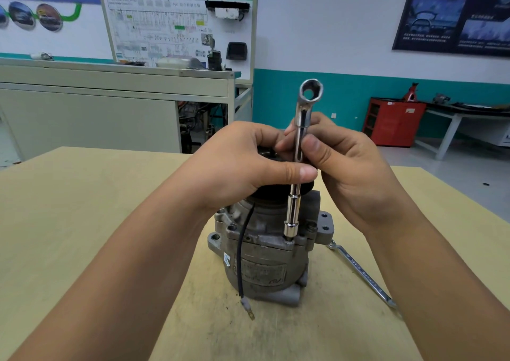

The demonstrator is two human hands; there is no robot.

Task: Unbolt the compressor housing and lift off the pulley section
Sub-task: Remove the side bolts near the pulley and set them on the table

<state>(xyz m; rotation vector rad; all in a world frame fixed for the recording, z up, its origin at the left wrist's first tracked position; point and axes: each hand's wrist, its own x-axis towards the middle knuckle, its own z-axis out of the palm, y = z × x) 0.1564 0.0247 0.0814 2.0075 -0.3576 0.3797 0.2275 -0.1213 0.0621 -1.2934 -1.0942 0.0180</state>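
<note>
- Both your forearms reach in from the bottom corners and meet over the compressor (262, 264), which stands upright on the wooden table (82, 209).
- Your left hand (237, 164) lies palm down on the black pulley (266, 195) at the top. Its fingers curl over the far side, with the tips hidden. The thumb is stretched straight to the right, and its tip touches the tool shaft.
- Your right hand (350, 167) is raised just right of the pulley, wrist angled inward. The thumb in front and the bent fingers behind pinch the socket wrench (294, 203) about halfway up its shaft.
- The socket wrench stands almost vertical, with its bent, open end above both hands. The lower socket sits on a bolt (288, 238) on the housing flange, below your fingers and on the compressor's near right side.
- A black wire (241, 250) hangs down the housing front, its terminal on the table.
- A flat spanner (358, 269) lies on the table right of the compressor.
</note>
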